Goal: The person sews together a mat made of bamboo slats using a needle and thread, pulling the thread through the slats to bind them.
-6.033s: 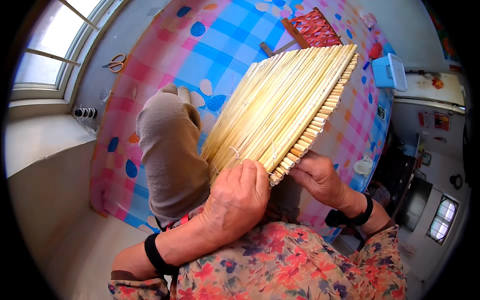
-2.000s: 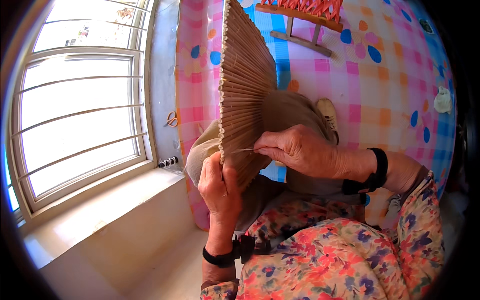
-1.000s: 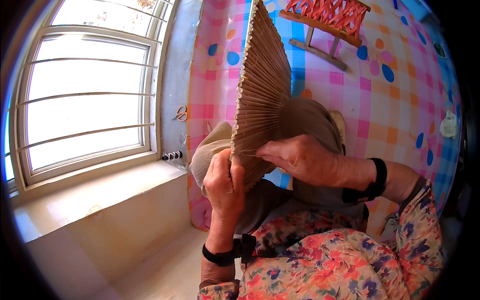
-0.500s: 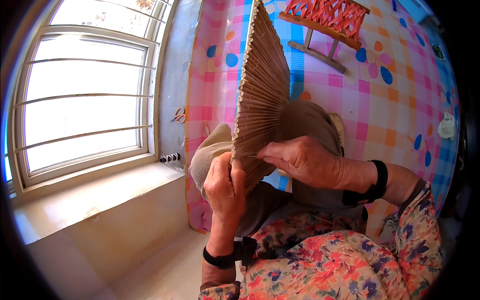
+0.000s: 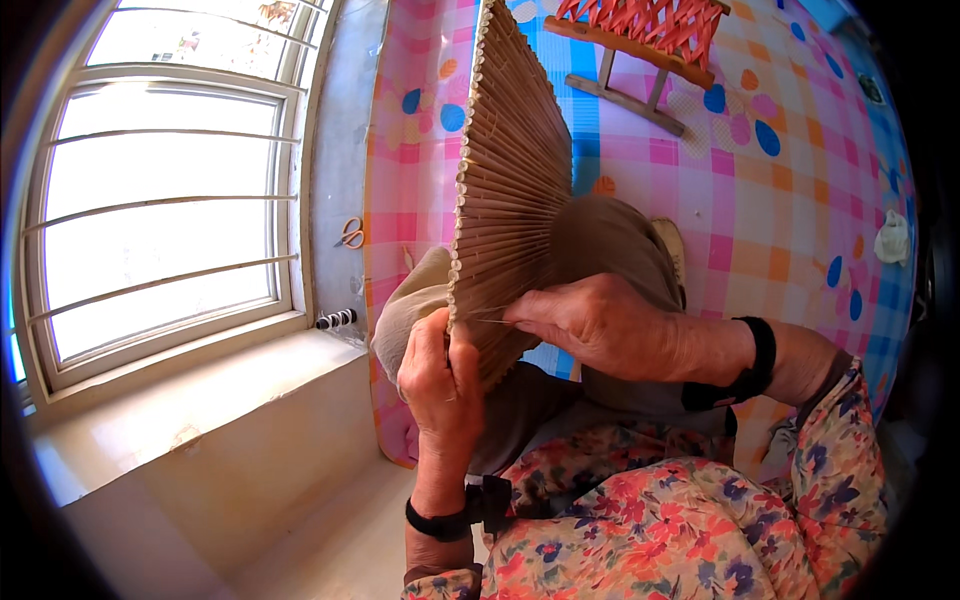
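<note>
Here the person holds a flat mat of thin straw-coloured sticks [image 5: 510,190] up on edge, nearly vertical, over the lap. The mat fans slightly, narrow at the bottom near the hands and wider toward the top of the view.

Left hand [image 5: 440,385] is wrapped around the lower edge of the mat, fingers curled closed on it, thumb pressed against the stick ends. Black wristband [image 5: 440,520] on that wrist.

Right hand [image 5: 595,325] sits just beside it on the mat's right face, fingertips pressed together, pinching at the sticks near the bottom corner; a fine thread [image 5: 490,320] shows there, too thin to tell whether the fingers actually hold it. Black band [image 5: 750,360] on the right wrist too. Floral sleeves [image 5: 700,520] come in from the lower edge.

Behind the mat, the person's knees in grey-brown trousers [image 5: 600,240]. The floor beyond is covered by a pink, blue and orange checked cloth [image 5: 780,200]. A small wooden stool with a red woven seat [image 5: 650,30] stands on the cloth, well apart from the hands.

To the left, a barred window [image 5: 160,200] with a pale sill [image 5: 180,400]. Orange-handled scissors [image 5: 350,235] hang or lie by the grey wall strip; cannot tell which.
</note>
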Motion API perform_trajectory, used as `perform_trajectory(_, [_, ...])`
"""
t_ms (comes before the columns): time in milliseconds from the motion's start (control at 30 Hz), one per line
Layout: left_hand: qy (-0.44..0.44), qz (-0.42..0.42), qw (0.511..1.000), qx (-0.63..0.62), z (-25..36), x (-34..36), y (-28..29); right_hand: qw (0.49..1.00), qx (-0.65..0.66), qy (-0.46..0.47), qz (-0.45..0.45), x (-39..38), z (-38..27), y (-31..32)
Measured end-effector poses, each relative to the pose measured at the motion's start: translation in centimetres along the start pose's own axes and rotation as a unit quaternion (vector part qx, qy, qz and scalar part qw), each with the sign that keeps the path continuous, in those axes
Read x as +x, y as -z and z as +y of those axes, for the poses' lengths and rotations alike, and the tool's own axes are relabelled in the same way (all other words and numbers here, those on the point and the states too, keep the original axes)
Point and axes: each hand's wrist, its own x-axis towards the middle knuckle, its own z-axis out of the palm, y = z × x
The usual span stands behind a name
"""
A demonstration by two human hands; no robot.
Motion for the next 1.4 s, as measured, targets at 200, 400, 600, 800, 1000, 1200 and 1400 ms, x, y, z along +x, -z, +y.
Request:
perform_trajectory(200, [-0.018,0.017,1.0,-0.001,-0.4,0.0,-0.3,1.0,-0.003,-0.007,-0.002,0.1,0.0,0.2])
perform_trajectory(400, [-0.01,0.019,1.0,0.004,-0.5,-0.2,-0.2,0.999,0.0,-0.019,-0.026,0.4,-0.2,0.3])
perform_trajectory(600, [-0.019,0.022,1.0,0.002,-0.5,-0.1,-0.2,1.0,-0.007,-0.014,-0.022,0.4,-0.3,0.3])
perform_trajectory(800, [-0.009,0.021,1.0,-0.006,-0.3,0.0,-0.2,0.999,-0.022,-0.02,-0.028,0.4,-0.5,0.4])
perform_trajectory(1000, [0.0,0.009,1.0,-0.004,-0.3,-0.1,0.1,1.0,-0.009,0.007,0.021,0.5,-0.3,0.0])
perform_trajectory(1200, [0.018,-0.014,1.0,-0.009,0.2,0.0,0.5,1.0,-0.015,0.005,0.012,0.8,-0.4,0.0])
perform_trajectory(1400, [0.004,0.003,1.0,0.004,0.2,-0.1,0.1,0.991,-0.128,0.021,-0.015,0.6,-1.3,0.3])
